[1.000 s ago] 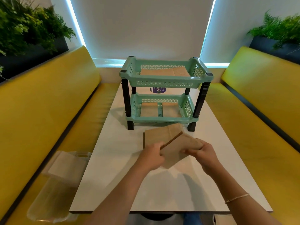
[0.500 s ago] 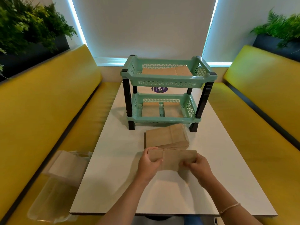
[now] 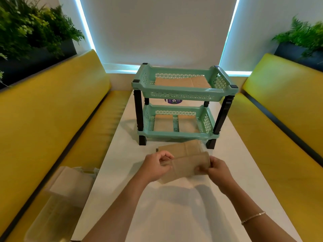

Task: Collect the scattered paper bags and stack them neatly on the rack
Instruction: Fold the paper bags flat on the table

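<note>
Hands meet over the middle of the white table [image 3: 174, 215], both clamped on one brown paper bag [image 3: 187, 167] held flat and lengthwise between them. The left hand [image 3: 155, 167] grips the bag's left end with curled fingers, thumb on top; the right hand [image 3: 217, 169] pinches the right end, and a thin bracelet [image 3: 253, 217] sits on that wrist. The held bag is just above the tabletop, its far edge overlapping the near edge of a small pile of paper bags [image 3: 181, 148] that lies flat on the table just in front of the rack.

A two-tier mint-green rack [image 3: 183, 95] with black corner posts stands at the far half of the table. Its top tray holds flat brown bags [image 3: 183, 82], and more brown paper [image 3: 185, 123] shows on the floor of the lower tray. Behind the rack a purple round sticker [image 3: 173, 101] lies on the table.

Yellow bench seats [image 3: 52, 110] run along both sides. On the left seat near the table's corner lies a clear plastic wrapper [image 3: 57, 203] with pale paper inside; what it is exactly cannot be told. Green plants [image 3: 31, 27] in dark planters sit above both seat backs.
</note>
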The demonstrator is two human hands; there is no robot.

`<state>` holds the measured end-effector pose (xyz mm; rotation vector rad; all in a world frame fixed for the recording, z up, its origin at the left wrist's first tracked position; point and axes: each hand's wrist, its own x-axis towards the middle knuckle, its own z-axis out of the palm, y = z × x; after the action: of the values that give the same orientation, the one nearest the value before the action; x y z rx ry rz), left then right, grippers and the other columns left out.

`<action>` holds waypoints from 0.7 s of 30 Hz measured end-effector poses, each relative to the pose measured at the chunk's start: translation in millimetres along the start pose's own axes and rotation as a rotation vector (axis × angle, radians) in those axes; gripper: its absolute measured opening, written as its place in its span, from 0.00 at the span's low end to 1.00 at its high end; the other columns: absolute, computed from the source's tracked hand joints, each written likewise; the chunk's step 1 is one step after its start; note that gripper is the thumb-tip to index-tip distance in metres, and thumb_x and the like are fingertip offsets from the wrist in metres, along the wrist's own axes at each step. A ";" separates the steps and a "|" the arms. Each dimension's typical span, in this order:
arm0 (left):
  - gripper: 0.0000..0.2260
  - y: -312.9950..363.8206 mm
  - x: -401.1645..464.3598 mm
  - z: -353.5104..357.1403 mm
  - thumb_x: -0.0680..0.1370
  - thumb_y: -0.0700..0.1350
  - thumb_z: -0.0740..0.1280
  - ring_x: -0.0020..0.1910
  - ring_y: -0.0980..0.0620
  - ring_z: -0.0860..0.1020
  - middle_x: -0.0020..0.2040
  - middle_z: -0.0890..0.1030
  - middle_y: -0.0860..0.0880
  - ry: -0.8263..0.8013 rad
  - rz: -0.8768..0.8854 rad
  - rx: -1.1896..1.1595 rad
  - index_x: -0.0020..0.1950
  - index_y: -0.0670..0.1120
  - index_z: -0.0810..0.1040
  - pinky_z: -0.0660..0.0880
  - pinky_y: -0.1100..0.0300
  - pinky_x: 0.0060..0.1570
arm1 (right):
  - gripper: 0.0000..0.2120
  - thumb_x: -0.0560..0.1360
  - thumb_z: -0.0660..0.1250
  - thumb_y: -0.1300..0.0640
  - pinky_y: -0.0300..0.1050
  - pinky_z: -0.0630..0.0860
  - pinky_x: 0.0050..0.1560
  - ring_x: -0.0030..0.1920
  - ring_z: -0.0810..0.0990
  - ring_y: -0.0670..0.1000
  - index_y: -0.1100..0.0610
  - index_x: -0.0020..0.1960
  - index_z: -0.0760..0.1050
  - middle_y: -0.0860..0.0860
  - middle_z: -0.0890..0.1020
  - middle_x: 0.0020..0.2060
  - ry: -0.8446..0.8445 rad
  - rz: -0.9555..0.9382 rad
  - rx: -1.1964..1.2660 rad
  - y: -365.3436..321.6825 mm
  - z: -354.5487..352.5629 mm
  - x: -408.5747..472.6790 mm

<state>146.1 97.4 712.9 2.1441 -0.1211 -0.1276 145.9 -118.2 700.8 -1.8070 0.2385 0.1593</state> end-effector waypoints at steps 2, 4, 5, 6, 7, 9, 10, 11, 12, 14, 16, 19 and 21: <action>0.12 6.1 12.3 -9.6 0.74 0.40 0.68 0.48 0.60 0.75 0.47 0.77 0.57 0.020 -0.031 0.022 0.54 0.52 0.78 0.70 0.70 0.46 | 0.09 0.67 0.73 0.70 0.49 0.77 0.43 0.40 0.78 0.56 0.59 0.40 0.76 0.56 0.80 0.38 0.014 -0.025 0.092 -18.8 2.9 9.5; 0.11 9.4 25.8 -15.6 0.74 0.38 0.68 0.46 0.58 0.76 0.47 0.79 0.54 0.081 -0.112 -0.096 0.52 0.51 0.77 0.72 0.68 0.44 | 0.10 0.67 0.72 0.69 0.47 0.77 0.40 0.39 0.76 0.54 0.59 0.42 0.74 0.56 0.78 0.38 0.041 -0.029 0.225 -35.7 8.3 20.3; 0.10 10.2 32.7 -17.2 0.73 0.37 0.68 0.46 0.56 0.77 0.48 0.80 0.52 0.105 -0.170 -0.189 0.51 0.51 0.77 0.73 0.65 0.44 | 0.11 0.68 0.72 0.69 0.50 0.78 0.43 0.41 0.77 0.54 0.59 0.45 0.74 0.56 0.78 0.40 0.043 -0.019 0.297 -42.9 11.4 26.2; 0.10 10.4 40.2 -17.6 0.73 0.36 0.69 0.47 0.53 0.78 0.49 0.80 0.50 0.126 -0.232 -0.294 0.49 0.50 0.76 0.74 0.63 0.45 | 0.14 0.68 0.71 0.70 0.52 0.78 0.47 0.43 0.78 0.56 0.60 0.50 0.73 0.57 0.79 0.42 0.029 0.002 0.363 -50.1 15.0 31.9; 0.10 10.5 48.0 -17.1 0.73 0.35 0.69 0.47 0.51 0.78 0.49 0.80 0.49 0.148 -0.298 -0.418 0.48 0.49 0.76 0.74 0.61 0.45 | 0.17 0.69 0.70 0.70 0.53 0.78 0.48 0.44 0.79 0.56 0.60 0.55 0.71 0.57 0.79 0.44 0.005 0.033 0.413 -55.8 19.2 38.5; 0.10 11.0 64.5 -15.6 0.72 0.33 0.69 0.43 0.50 0.78 0.45 0.80 0.47 0.195 -0.407 -0.636 0.48 0.46 0.76 0.75 0.59 0.41 | 0.22 0.71 0.68 0.70 0.51 0.79 0.46 0.44 0.80 0.56 0.59 0.62 0.67 0.57 0.78 0.45 -0.061 0.105 0.419 -64.4 29.2 52.5; 0.10 9.8 74.1 -14.6 0.72 0.33 0.69 0.42 0.49 0.79 0.44 0.80 0.47 0.220 -0.444 -0.682 0.50 0.45 0.76 0.76 0.58 0.39 | 0.23 0.72 0.67 0.70 0.51 0.78 0.47 0.44 0.79 0.56 0.59 0.64 0.66 0.56 0.77 0.45 -0.094 0.133 0.379 -68.4 34.8 59.6; 0.11 9.1 84.1 -13.7 0.72 0.34 0.69 0.42 0.49 0.79 0.45 0.80 0.47 0.244 -0.464 -0.684 0.52 0.45 0.77 0.77 0.57 0.38 | 0.23 0.73 0.66 0.70 0.53 0.78 0.49 0.46 0.79 0.56 0.60 0.66 0.66 0.56 0.77 0.45 -0.120 0.146 0.317 -71.2 40.5 69.1; 0.12 8.5 94.6 -13.0 0.72 0.35 0.70 0.43 0.49 0.80 0.47 0.81 0.47 0.267 -0.472 -0.639 0.55 0.44 0.77 0.78 0.55 0.39 | 0.22 0.73 0.66 0.70 0.54 0.78 0.51 0.47 0.79 0.57 0.62 0.65 0.67 0.56 0.78 0.45 -0.134 0.140 0.236 -74.3 45.7 78.8; 0.13 10.6 115.0 -14.7 0.73 0.38 0.69 0.45 0.51 0.80 0.51 0.81 0.47 0.340 -0.453 -0.463 0.58 0.44 0.77 0.79 0.56 0.42 | 0.19 0.73 0.66 0.70 0.56 0.78 0.53 0.50 0.79 0.58 0.62 0.62 0.71 0.55 0.80 0.47 -0.129 0.100 0.050 -81.9 55.8 100.4; 0.10 16.1 133.6 -18.5 0.75 0.40 0.68 0.42 0.55 0.77 0.49 0.80 0.50 0.407 -0.417 -0.204 0.56 0.45 0.78 0.74 0.66 0.37 | 0.14 0.70 0.67 0.69 0.55 0.79 0.54 0.51 0.79 0.55 0.58 0.54 0.76 0.53 0.80 0.48 -0.096 0.069 -0.164 -92.6 63.7 120.9; 0.07 18.1 158.4 -21.8 0.77 0.44 0.66 0.40 0.56 0.74 0.48 0.79 0.50 0.405 -0.371 0.091 0.53 0.44 0.78 0.66 0.69 0.33 | 0.12 0.69 0.67 0.67 0.53 0.79 0.52 0.50 0.80 0.54 0.58 0.52 0.76 0.55 0.81 0.48 -0.062 0.016 -0.300 -103.1 70.9 147.7; 0.08 14.8 171.2 -22.2 0.77 0.46 0.66 0.44 0.53 0.76 0.47 0.79 0.47 0.374 -0.361 0.172 0.51 0.42 0.78 0.67 0.66 0.35 | 0.19 0.73 0.65 0.64 0.51 0.78 0.55 0.52 0.79 0.54 0.55 0.63 0.71 0.54 0.80 0.51 -0.054 0.011 -0.353 -108.5 73.1 158.5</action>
<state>318.1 84.4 729.8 2.3029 0.4895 0.0798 327.5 -34.2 747.7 -2.1488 0.1907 0.2711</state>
